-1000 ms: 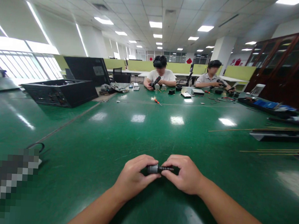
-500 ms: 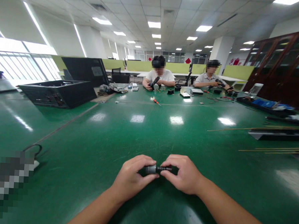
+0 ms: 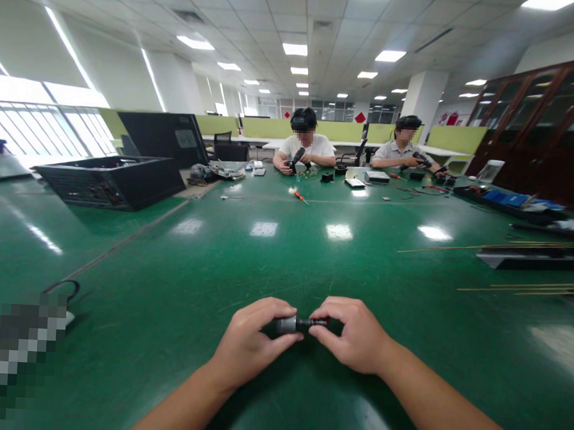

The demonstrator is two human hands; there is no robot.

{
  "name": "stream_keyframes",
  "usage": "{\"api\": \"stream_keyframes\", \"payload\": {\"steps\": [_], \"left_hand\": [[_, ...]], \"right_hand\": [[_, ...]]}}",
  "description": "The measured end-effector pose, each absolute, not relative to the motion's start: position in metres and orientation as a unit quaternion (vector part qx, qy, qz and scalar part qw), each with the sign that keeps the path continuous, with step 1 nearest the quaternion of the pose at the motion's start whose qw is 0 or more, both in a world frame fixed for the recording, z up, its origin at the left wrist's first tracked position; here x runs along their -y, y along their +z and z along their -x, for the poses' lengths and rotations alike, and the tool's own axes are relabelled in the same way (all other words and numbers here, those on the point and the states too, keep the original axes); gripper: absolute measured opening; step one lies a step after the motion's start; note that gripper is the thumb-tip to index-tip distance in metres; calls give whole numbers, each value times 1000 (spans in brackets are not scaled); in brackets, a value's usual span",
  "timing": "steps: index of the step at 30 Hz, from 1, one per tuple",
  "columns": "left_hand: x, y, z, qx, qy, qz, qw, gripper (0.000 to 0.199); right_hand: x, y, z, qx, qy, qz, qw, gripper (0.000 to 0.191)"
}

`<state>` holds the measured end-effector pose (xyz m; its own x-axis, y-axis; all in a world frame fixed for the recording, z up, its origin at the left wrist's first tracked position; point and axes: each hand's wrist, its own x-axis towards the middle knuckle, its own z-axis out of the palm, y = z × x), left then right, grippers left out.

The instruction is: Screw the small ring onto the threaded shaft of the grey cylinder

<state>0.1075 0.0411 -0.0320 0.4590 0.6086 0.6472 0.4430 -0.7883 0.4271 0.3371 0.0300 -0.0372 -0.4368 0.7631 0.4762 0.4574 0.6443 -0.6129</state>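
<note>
Low in the middle of the head view, my left hand (image 3: 254, 341) is closed on a small grey cylinder (image 3: 287, 325), pinching it between thumb and fingers. A thin dark ridged shaft (image 3: 304, 324) runs from the cylinder's right end towards my other hand. The thumb and fingertips of my right hand (image 3: 351, 334) are closed around the far part of this shaft, which partly shows between them. Both pieces lie in line, roughly level, just above the green tabletop (image 3: 246, 264). Whether shaft and cylinder are one piece, I cannot tell.
A black open metal case (image 3: 120, 184) stands at the left. An orange screwdriver (image 3: 300, 196) lies further back. Two people (image 3: 305, 145) work across the table. Thin brass-coloured rods (image 3: 458, 248) and a dark channel (image 3: 530, 258) lie at the right, near a tray with blue items (image 3: 512, 199).
My left hand and the grey cylinder have shifted slightly left. More of the dark shaft shows between the cylinder and my right fingertips; my right hand has hardly moved.
</note>
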Motion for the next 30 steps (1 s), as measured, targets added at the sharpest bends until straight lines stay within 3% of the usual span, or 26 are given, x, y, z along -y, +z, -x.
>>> {"api": "stream_keyframes", "payload": {"steps": [30], "left_hand": [[-43,-30,-103,-325,426,-839,95,26]], "right_hand": [[-30,-36,-340,816,202,372,393,8]]}}
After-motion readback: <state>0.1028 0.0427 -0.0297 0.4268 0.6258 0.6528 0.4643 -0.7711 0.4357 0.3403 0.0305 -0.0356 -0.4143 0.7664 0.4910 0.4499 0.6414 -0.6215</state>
